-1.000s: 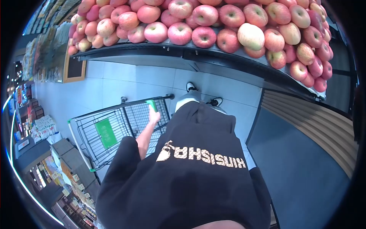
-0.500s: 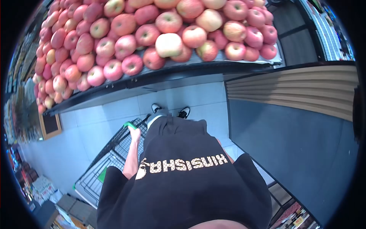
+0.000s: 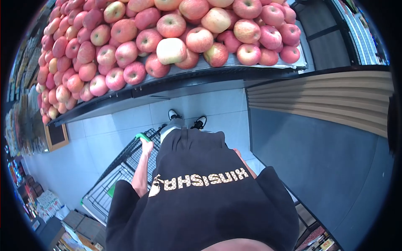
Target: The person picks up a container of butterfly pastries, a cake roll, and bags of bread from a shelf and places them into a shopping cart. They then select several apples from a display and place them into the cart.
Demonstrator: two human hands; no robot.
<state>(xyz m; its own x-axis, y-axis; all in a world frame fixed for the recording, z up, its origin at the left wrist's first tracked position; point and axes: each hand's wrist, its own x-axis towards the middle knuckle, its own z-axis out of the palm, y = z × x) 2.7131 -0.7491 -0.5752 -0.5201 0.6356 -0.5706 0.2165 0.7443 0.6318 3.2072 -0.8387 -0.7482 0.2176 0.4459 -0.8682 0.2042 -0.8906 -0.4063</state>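
Observation:
My left hand (image 3: 146, 145) is wrapped round the green handle (image 3: 143, 137) of a black wire shopping cart (image 3: 121, 167), to the left of my body. Of my right arm only a strip of skin shows beside the black shirt (image 3: 205, 205); the right hand itself is hidden behind the shirt. In front of me, many red and yellowish apples (image 3: 171, 25) lie piled on a dark-edged display stand (image 3: 188, 75). One pale yellow apple (image 3: 171, 51) sits near its front edge.
My shoes (image 3: 199, 122) stand on grey floor tiles (image 3: 121, 119) by the stand. To the right is a dark grey panel (image 3: 310, 146) with a ribbed brown strip (image 3: 318, 94). A small wood-framed board (image 3: 56, 137) stands at the left. Shelves with goods line the edges.
The apples appear slightly further left and larger at the right side as the view shifts. A little more of my right forearm shows. My left hand stays on the cart handle.

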